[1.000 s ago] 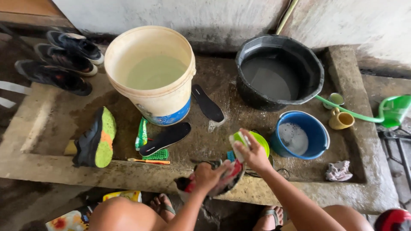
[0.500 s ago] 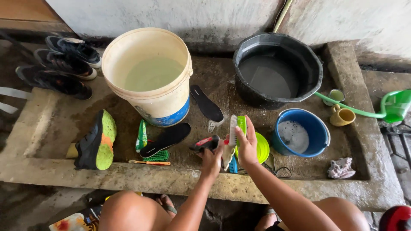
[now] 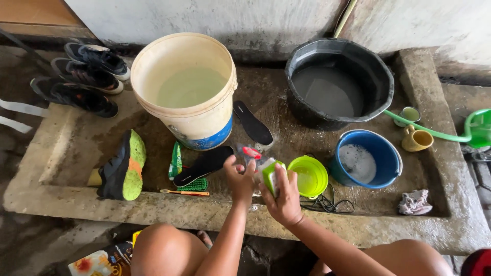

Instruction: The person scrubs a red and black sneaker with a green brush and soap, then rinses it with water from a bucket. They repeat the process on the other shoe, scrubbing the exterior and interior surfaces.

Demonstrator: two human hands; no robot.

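Over the wet concrete trough (image 3: 61, 153), the right hand (image 3: 282, 200) gripped a green-and-white bottle (image 3: 270, 175) upright, while the left hand (image 3: 239, 180) pinched a small red-and-white piece (image 3: 250, 152) close beside it, both kept above the basin so drips fell inside. A lime bowl (image 3: 308, 176) and black insoles (image 3: 203, 164) lay within easy reach.

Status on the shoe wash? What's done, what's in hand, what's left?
Done: both insoles lie pulled out on the wet concrete basin, and the cream bucket and black tub hold water. In hand: the right hand grips a green-and-white sponge-like block against the left hand, which holds a small red-tipped item, hard to identify. Left: the black-and-neon shoe lies on its side untouched; three more shoes wait outside the basin.
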